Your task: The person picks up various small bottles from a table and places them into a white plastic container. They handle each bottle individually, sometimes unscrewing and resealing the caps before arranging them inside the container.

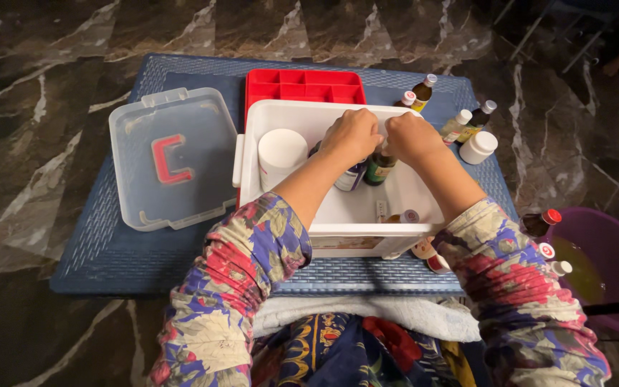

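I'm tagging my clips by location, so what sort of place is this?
Probably a home, at floor level: a low blue woven-pattern table stands on a dark marble-look floor, and small medicine-type bottles sit beside a white storage box.

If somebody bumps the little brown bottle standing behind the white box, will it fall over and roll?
Probably. The brown bottle stands upright, tall and narrow, so a bump could likely tip it. Its round body would then probably roll on the blue table. It looks like glass, so it may break on the hard marble floor.
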